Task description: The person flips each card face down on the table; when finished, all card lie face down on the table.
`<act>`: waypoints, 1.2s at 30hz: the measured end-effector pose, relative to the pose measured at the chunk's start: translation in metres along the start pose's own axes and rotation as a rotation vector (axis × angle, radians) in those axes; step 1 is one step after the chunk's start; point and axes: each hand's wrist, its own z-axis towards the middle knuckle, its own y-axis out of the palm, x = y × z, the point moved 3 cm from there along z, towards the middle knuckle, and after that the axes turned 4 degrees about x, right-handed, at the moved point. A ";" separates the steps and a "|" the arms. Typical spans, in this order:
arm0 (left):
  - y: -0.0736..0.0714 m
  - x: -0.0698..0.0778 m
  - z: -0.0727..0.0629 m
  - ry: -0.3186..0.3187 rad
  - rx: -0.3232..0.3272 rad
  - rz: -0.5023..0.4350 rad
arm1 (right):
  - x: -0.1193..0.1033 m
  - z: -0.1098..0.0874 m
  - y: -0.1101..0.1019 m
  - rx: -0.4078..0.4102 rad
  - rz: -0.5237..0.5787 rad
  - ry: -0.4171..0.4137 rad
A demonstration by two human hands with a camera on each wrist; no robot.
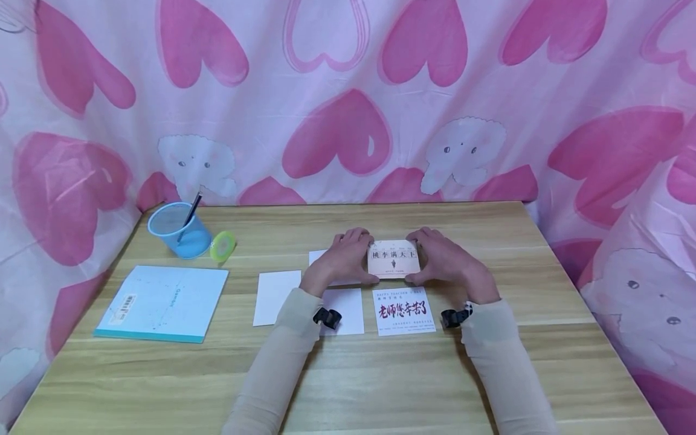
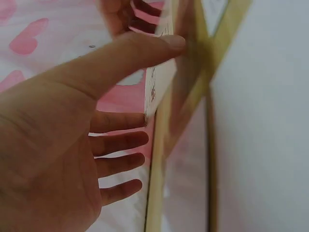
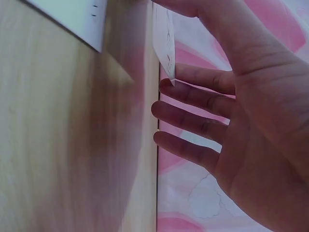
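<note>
Both hands hold a cream card point(image 1: 394, 258) with dark Chinese characters over the middle of the table. My left hand point(image 1: 347, 258) spans its left side, thumb near the front corner and forefinger at the back one. On the other side my right hand point(image 1: 443, 261) does the same. In the left wrist view, the other fingers of the left hand point(image 2: 63, 135) extend beyond the card. The right wrist view shows the right hand point(image 3: 241, 111) with fingertips at the card's corner point(image 3: 165, 43). Just below lies a white card with red writing point(image 1: 403, 310).
White cards point(image 1: 277, 297) lie left of the printed one, partly hidden by the left arm. Farther left are a light-blue notebook point(image 1: 163, 302), a blue pen cup point(image 1: 182, 232) holding a pen, and a green roll of tape point(image 1: 223, 246). A pink heart-patterned curtain point(image 1: 337, 133) hangs behind the wooden table point(image 1: 391, 386).
</note>
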 end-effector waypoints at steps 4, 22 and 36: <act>-0.008 -0.001 -0.002 0.029 0.043 -0.030 | -0.001 -0.001 -0.003 -0.011 0.039 0.016; -0.006 0.005 0.001 0.064 0.056 -0.070 | -0.009 -0.007 -0.012 -0.005 0.068 -0.012; -0.014 0.009 0.002 0.122 0.189 -0.155 | -0.021 -0.012 -0.021 0.065 0.176 -0.087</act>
